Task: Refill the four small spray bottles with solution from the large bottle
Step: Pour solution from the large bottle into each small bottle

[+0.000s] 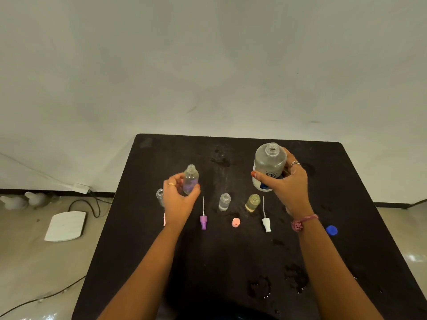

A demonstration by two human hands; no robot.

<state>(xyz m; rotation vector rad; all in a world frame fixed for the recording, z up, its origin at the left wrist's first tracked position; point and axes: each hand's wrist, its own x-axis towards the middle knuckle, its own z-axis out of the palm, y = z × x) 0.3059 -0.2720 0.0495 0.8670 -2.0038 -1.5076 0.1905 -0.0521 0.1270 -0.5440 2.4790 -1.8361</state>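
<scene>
My left hand (179,199) holds a small clear bottle (191,179) upright above the black table (231,262), its neck uncapped. My right hand (288,183) grips the large uncapped bottle (269,166), lifted and roughly upright. Three more small bottles stand open on the table: a clear bottle (160,197) partly behind my left hand, a grey-tinted bottle (224,202) and a yellowish bottle (252,202). Lying in front of them are a purple spray head (203,221), a pink spray head (236,222), a white spray head (266,224) and a pink piece (164,218) by my left wrist.
A blue cap (331,230) lies right of my right wrist. Wet patches (297,279) spot the table's near side. Left of the table, on the floor, lie a white flat device (65,226) and cables (92,205).
</scene>
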